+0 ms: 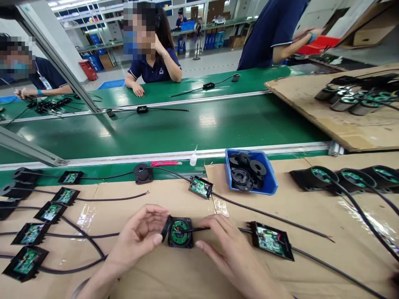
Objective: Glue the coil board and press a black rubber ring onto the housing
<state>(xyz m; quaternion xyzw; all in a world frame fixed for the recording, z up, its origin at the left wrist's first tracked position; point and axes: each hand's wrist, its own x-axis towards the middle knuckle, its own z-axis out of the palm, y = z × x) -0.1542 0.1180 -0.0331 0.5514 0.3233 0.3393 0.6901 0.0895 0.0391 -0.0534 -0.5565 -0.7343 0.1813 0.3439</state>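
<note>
Between my hands a square black housing [190, 243] lies on the cardboard, with a round green circuit board [180, 237] and thin wires showing inside it. Pinched upright at the housing's left edge is a black disc-shaped cover [166, 229], gripped by my left hand [141, 232]. From the housing a black cable [198, 229] runs right, under the curled fingers of my right hand [229, 247]; its thumb is near the housing's right side. Farther right the cable meets an uncovered black box [272, 241] holding a green circuit board.
A blue bin [252, 189] of black covers stands behind my right hand. Cabled open boxes [26, 261] line the left; more housings [352, 180] sit right. A red cutter [166, 163] and small bottle [193, 158] lie ahead. Co-workers [152, 62] are across the green line.
</note>
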